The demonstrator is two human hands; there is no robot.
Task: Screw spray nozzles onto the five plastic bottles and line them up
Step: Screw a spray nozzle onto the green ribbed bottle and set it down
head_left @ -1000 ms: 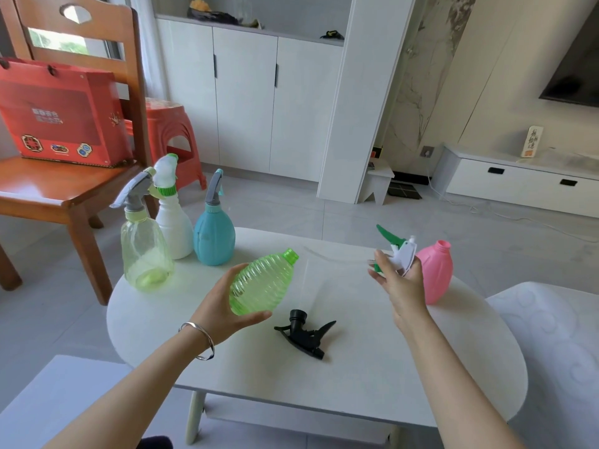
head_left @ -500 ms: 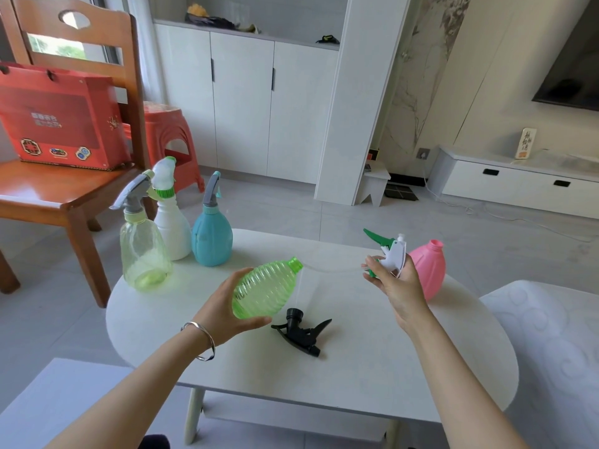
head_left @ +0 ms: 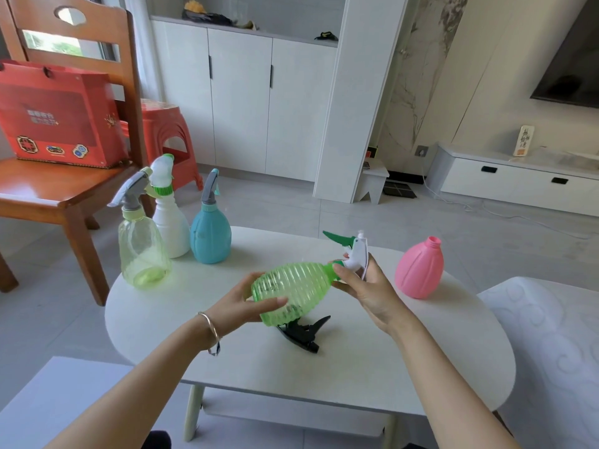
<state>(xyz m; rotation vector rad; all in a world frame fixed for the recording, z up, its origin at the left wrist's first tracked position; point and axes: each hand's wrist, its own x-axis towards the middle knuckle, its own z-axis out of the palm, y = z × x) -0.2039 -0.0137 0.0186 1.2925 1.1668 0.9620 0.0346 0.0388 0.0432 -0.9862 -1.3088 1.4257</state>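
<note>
My left hand (head_left: 249,306) grips a ribbed green bottle (head_left: 293,291), tilted with its neck pointing right. My right hand (head_left: 366,286) holds a white nozzle with a green trigger (head_left: 353,251) right at that neck. A black nozzle (head_left: 303,333) lies on the white table (head_left: 372,367) just under the bottle. A pink bottle (head_left: 419,270) with no nozzle stands at the right. Three bottles with nozzles stand at the back left: pale yellow-green (head_left: 141,244), white (head_left: 170,218) and blue (head_left: 210,231).
A wooden chair (head_left: 64,192) with a red box (head_left: 55,118) stands left of the table, a red stool (head_left: 165,131) behind it. White seats flank the table at the right (head_left: 551,351) and near left. White cabinets line the far wall.
My hands have come together over the table's middle: the green bottle moved right and the white nozzle moved left to meet its neck. The pink bottle is now uncovered.
</note>
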